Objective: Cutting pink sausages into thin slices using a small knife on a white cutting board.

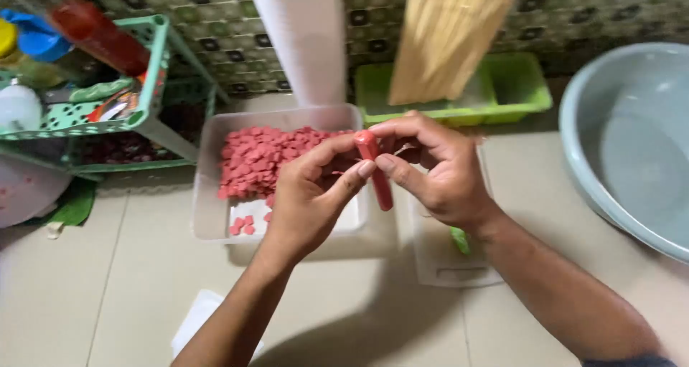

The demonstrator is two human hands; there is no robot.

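Big grey basin (pixel 631 144) off at 3 o'clock, out of the way; white tub (pixel 215 216) at 11 o'clock from the hands, close by and half full of red slices (pixel 258 159). Left hand (pixel 312 195) and right hand (pixel 438 170) up over the tub, both pinched shut on one red sausage (pixel 375 170), held nearly upright between thumbs and fingertips.

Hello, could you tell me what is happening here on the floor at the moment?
A person holds a red sausage in both hands, the left hand and right hand pinching it near its top end. Behind the hands a white tub holds a heap of red slices. A green tray sits by the tiled wall, and a grey basin stands to the right.
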